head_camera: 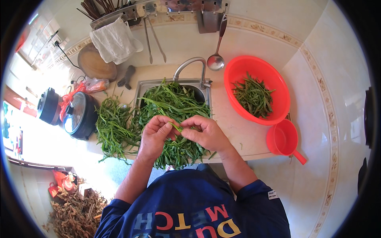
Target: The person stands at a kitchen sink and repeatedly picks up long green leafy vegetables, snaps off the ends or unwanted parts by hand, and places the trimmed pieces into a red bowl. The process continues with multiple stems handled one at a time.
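My left hand (156,134) and my right hand (205,132) meet above the sink, each pinching one end of a short green stem (176,127) between thumb and fingers. Beneath them a large heap of leafy water spinach (175,102) fills most of the metal sink (143,84) and hangs over the counter's front edge. A second pile of long green stems (114,128) lies on the counter to the left. To the right stands a red plastic basin (256,61) with loose green leaves (254,96) at its bottom.
A curved faucet (190,62) rises behind the sink. A red plastic dipper (282,137) sits below the basin. At the left are a dark electric pot with a glass lid (76,114) and a round wooden board (96,62). A ladle (216,61) and tongs (153,38) hang on the wall.
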A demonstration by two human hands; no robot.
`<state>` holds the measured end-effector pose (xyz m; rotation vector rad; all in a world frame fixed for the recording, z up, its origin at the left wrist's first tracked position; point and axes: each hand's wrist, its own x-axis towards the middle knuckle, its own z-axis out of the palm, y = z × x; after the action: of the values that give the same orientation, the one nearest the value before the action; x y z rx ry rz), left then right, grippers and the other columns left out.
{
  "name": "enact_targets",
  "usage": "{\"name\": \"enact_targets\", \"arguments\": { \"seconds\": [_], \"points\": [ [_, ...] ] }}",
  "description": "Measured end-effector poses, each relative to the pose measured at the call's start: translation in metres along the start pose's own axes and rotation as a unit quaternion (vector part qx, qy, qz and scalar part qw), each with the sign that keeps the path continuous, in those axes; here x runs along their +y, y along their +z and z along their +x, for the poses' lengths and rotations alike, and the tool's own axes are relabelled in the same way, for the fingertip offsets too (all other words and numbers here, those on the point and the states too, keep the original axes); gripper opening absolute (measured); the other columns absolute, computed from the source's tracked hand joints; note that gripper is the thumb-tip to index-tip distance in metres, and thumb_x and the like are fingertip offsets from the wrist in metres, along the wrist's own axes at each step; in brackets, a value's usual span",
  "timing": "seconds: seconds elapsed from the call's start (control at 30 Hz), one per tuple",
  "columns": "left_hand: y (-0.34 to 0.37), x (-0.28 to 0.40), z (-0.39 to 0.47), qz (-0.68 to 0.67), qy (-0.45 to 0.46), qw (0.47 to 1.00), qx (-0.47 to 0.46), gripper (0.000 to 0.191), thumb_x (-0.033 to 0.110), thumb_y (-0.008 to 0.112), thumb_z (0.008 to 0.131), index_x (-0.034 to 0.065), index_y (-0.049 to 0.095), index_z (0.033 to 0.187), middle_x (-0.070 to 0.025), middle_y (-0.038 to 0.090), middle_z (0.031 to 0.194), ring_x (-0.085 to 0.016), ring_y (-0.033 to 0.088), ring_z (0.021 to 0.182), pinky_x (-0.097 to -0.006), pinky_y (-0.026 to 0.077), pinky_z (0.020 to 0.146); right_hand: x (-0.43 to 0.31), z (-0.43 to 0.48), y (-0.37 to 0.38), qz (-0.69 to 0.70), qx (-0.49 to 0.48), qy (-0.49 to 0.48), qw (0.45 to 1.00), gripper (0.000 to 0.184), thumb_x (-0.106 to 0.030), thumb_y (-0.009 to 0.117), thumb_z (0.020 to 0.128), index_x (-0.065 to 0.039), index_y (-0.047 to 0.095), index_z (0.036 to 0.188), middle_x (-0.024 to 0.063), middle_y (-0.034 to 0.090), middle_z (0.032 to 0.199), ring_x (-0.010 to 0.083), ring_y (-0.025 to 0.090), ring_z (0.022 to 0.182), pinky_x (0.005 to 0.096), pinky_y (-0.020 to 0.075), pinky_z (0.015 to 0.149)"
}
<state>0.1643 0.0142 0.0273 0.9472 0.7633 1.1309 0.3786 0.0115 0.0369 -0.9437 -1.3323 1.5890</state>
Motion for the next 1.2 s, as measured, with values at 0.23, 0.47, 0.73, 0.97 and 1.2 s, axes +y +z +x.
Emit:
{"name": "enact_targets", "arguments": {
  "seconds": [0.23,0.47,0.73,0.97,1.2],
  "points": [
    [0.004,-0.006,0.0,0.023,0.038,0.999,0.01,0.008,0.009,0.059,0.103,0.0027,0.061,0.108,-0.0118,0.072,0.107,-0.017,0.069,0.092,-0.0293,0.055,0.074,-0.001,-0.003,0.009,-0.112,0.05,-0.035,0.992,0.016,-0.008,0.072,0.09,0.0,0.07,0.104,0.0034,0.069,0.084,0.0071,0.06,0.07,0.0261,0.0501,0.062],
    [0.007,-0.011,-0.004,0.028,0.021,0.999,0.014,0.007,0.008,0.057,0.103,0.0033,0.06,0.108,-0.012,0.072,0.108,-0.018,0.069,0.092,-0.0304,0.056,0.075,0.009,0.001,0.013,-0.255,0.1,-0.188,0.943,0.006,-0.003,0.069,0.083,-0.003,0.065,0.087,0.0134,0.064,0.078,0.0295,0.064,0.066,0.0373,0.0512,0.06],
    [-0.015,-0.021,-0.021,-0.008,-0.014,0.998,0.062,0.005,0.01,0.055,0.105,0.005,0.057,0.105,-0.0104,0.072,0.096,-0.021,0.071,0.085,-0.0298,0.056,0.069,0.033,-0.009,0.003,-0.293,0.085,-0.187,0.934,0.006,-0.004,0.067,0.085,-0.005,0.066,0.091,0.0139,0.066,0.081,0.0304,0.066,0.07,0.0379,0.053,0.063],
    [-0.149,0.04,-0.023,0.308,0.061,0.897,0.311,0.015,0.012,0.06,0.103,0.0037,0.067,0.112,-0.0072,0.073,0.088,-0.015,0.071,0.08,-0.0266,0.054,0.065,-0.037,-0.004,-0.132,-0.415,0.336,-0.165,0.829,0.028,-0.014,0.061,0.101,-0.002,0.068,0.125,0.0041,0.067,0.087,0.0088,0.057,0.074,0.0269,0.0495,0.068],
    [-0.281,0.046,-0.016,0.705,0.014,0.62,0.343,0.027,0.018,0.069,0.091,-0.0007,0.07,0.111,-0.0188,0.07,0.104,-0.035,0.068,0.097,-0.0429,0.054,0.086,-0.023,0.046,-0.26,-0.679,0.364,-0.065,0.635,0.028,-0.017,0.064,0.096,-0.001,0.069,0.118,0.0203,0.067,0.12,0.0315,0.067,0.108,0.044,0.0519,0.094]
  ]
}}
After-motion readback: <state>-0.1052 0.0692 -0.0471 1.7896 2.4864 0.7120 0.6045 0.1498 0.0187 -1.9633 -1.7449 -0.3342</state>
